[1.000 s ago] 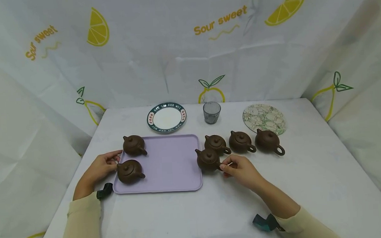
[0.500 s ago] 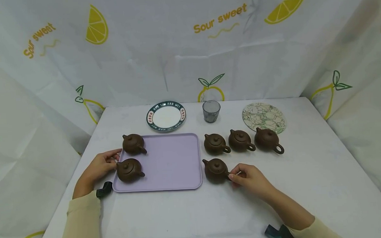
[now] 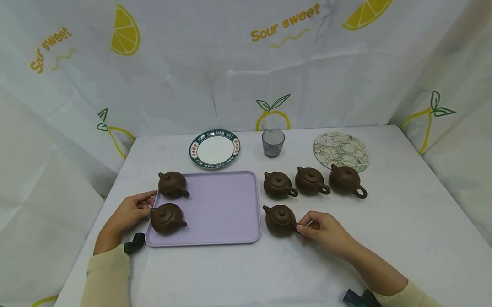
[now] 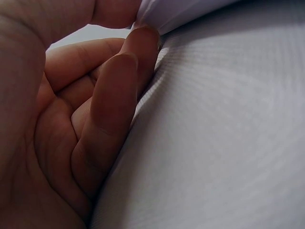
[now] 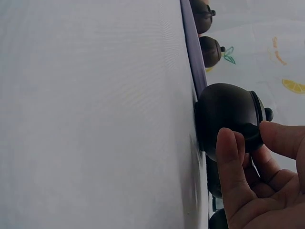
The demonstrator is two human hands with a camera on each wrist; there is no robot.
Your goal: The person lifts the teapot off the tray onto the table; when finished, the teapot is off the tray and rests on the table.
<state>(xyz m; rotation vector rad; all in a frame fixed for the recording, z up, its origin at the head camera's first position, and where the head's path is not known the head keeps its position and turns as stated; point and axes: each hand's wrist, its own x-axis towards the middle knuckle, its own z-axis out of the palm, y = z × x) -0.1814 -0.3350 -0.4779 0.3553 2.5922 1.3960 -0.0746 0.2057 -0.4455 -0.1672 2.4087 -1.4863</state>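
Observation:
A small brown teapot [image 3: 280, 219] stands on the white table just right of the lilac tray [image 3: 221, 209]. My right hand [image 3: 328, 232] pinches its handle between thumb and fingers; up close, in the right wrist view, the dark teapot body [image 5: 228, 112] sits above the fingertips [image 5: 228, 143]. Two more brown teapots, one at the back [image 3: 171, 184] and one at the front [image 3: 166, 219], sit along the tray's left side. With my left hand [image 3: 127, 216] I grip the tray's left edge, thumb above and fingers below in the left wrist view.
Three brown teapots, left [image 3: 278, 185], middle [image 3: 310, 181] and right [image 3: 345, 180], stand in a row behind the held one. Farther back are a green-rimmed plate [image 3: 215, 150], a grey glass [image 3: 273, 144] and a round patterned mat [image 3: 340, 150]. White printed cloth surrounds the table.
My right hand has drawn its teapot to the right and toward me, from the tray's right edge and away from the row. The left hand and tray have not moved.

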